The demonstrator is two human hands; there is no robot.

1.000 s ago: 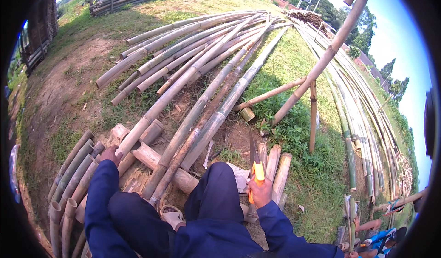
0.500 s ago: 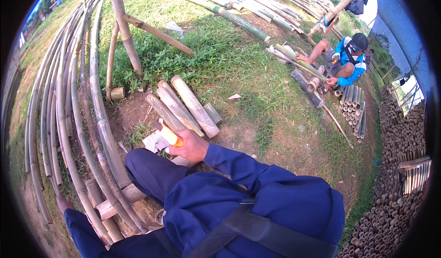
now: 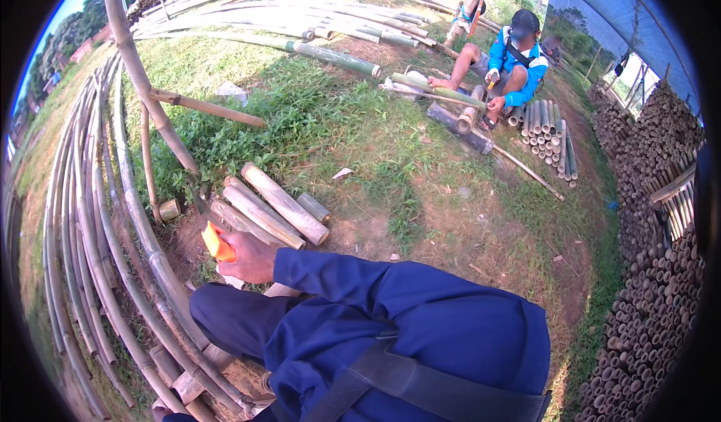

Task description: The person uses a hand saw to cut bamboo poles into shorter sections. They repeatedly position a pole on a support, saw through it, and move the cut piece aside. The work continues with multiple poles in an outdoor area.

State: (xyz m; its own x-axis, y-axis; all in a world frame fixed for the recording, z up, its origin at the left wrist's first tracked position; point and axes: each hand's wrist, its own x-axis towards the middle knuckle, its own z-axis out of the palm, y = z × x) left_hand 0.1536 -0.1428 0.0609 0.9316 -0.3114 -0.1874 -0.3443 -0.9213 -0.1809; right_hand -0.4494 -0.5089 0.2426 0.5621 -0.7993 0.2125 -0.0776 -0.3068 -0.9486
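Note:
My right hand (image 3: 251, 260) is closed around the orange handle (image 3: 218, 243) of a tool, held above my bent knee. A dark, narrow strip (image 3: 200, 202) shows just beyond the handle, but I cannot make out whether it belongs to the tool. Past the hand lie several short, thick bamboo pieces (image 3: 289, 204) side by side on the ground. My left hand is out of view; only a bit of dark blue sleeve shows at the lower edge. Beside my leg on the left runs a row of long bamboo poles (image 3: 154, 249), resting across a shorter log.
A bamboo post (image 3: 143, 76) with a slanted brace stands ahead on the left. At the upper right a person in a blue jacket (image 3: 518, 57) sits holding a bamboo piece, beside a pile of cut bamboo tubes (image 3: 552, 133). Large bamboo stacks (image 3: 646, 309) line the right side.
The view has turned, shifting the scene left and upward on the right. My right hand still grips the orange handle. My left hand, earlier by the poles at lower left, has left the view.

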